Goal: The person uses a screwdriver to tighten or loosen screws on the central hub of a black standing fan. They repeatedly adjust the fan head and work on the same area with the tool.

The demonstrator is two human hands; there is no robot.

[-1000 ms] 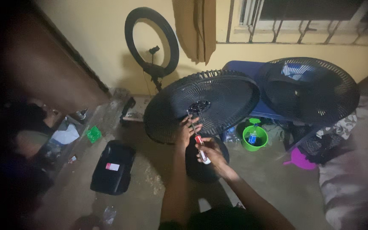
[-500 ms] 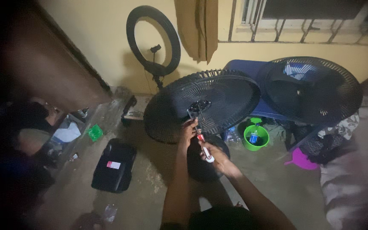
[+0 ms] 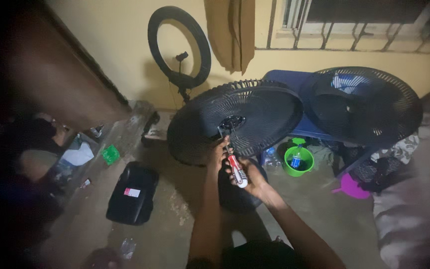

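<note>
A black fan grille [image 3: 235,122] on its stand faces me in the middle of the floor. My right hand [image 3: 247,177] grips a red and white screwdriver [image 3: 235,167] whose tip points up at the black hub [image 3: 231,122] in the grille's middle. My left hand [image 3: 219,152] reaches up beside the screwdriver's shaft, its fingers just under the hub. What the left fingers hold is too dark to make out. The fan's round base [image 3: 237,192] is partly hidden behind my arms.
A second black fan guard [image 3: 367,102] leans on a blue seat [image 3: 294,82] at the right. A green bowl [image 3: 298,160] with a bottle, a purple lid [image 3: 353,188], a black case [image 3: 133,193] and a ring light [image 3: 179,47] stand around.
The view has shifted slightly. Both hands stay at the hub; the screwdriver's handle has dropped a little lower and tilted.
</note>
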